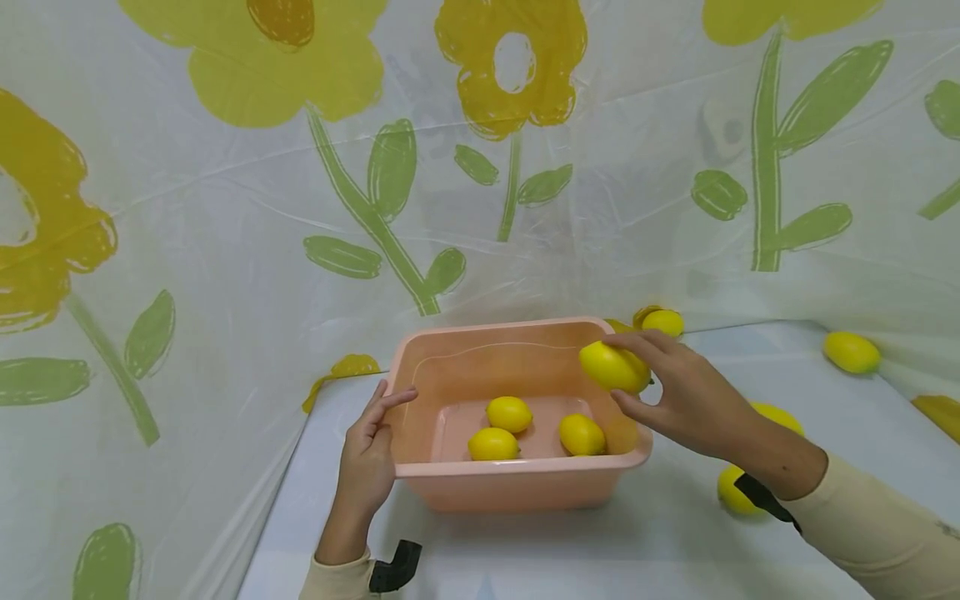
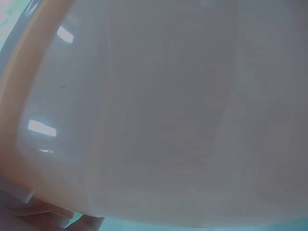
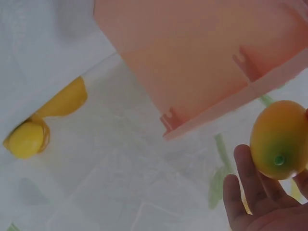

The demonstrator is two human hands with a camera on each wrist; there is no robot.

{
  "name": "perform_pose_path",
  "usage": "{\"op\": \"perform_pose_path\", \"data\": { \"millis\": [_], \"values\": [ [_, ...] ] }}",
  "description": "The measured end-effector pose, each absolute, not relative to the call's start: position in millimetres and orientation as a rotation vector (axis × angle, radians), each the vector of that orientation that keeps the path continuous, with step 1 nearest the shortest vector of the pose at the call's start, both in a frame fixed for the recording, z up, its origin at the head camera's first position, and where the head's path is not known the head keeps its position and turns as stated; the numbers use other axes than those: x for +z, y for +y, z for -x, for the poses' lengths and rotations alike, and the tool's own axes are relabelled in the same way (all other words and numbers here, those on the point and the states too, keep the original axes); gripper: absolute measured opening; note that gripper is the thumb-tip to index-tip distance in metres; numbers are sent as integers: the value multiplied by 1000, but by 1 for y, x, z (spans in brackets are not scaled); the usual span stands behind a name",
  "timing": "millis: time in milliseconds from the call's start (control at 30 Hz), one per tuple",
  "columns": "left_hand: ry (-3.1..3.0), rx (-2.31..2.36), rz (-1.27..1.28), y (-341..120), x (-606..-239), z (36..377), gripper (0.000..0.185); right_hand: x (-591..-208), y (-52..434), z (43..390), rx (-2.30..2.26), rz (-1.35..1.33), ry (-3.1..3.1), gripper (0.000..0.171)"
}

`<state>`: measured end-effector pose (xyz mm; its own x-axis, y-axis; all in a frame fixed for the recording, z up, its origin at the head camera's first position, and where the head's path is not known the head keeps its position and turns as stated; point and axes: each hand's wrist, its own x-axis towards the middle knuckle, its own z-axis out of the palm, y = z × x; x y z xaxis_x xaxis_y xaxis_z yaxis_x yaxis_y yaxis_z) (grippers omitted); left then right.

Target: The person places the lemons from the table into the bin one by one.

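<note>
A pink plastic basin stands on the table, with several yellow lemons inside, among them one lemon near its middle. My left hand grips the basin's left rim, its fingers reaching over the edge. In the left wrist view the basin's wall fills most of the picture. Above the right side of the basin, my right hand holds a lemon between thumb and fingers. The right wrist view shows this lemon with its greenish end facing the camera, apart from the basin.
On the table to the right lie more lemons, one near the far right edge and another below my right forearm. One more lemon sits behind the basin. A flower-printed sheet hangs behind the table.
</note>
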<state>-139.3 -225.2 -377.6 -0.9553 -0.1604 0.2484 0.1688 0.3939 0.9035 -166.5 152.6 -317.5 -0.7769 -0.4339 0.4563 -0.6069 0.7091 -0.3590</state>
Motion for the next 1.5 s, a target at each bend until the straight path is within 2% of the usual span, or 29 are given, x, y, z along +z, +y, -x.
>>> {"op": "perform_pose_path", "data": {
  "millis": [1200,1500],
  "values": [
    [-2354,-1602,6,-228,-378,140,53,-332,115,206,463,-1135,-2885,53],
    [-2350,-1612,17,-226,-377,141,53,-335,108,216,352,-1176,-3021,54]
  ]
}}
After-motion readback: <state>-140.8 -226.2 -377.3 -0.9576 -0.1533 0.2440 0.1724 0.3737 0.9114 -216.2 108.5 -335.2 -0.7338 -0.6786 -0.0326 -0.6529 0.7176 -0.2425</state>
